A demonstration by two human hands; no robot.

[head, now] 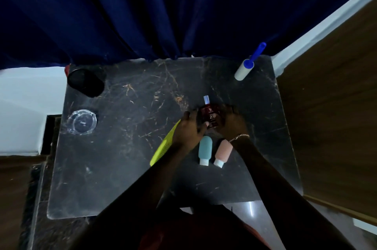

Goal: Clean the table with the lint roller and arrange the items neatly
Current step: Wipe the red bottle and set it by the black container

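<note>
Our left hand point(189, 129) and right hand point(232, 123) grip the dark red bottle point(210, 116) over the table point(122, 157); the lint roller point(243, 71) lies toward one o'clock.

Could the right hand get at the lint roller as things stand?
Probably, once freed: the right hand grips the red bottle, but only bare table lies between it and the lint roller.

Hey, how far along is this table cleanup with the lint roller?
Seemingly done: the lint roller lies set aside at the far right corner of the table; the teal bottle and pink bottle lie side by side. In hand: left hand and right hand both hold the dark red bottle. Left: placing it, perhaps also the yellow-green comb, glass ashtray and black cup.
</note>
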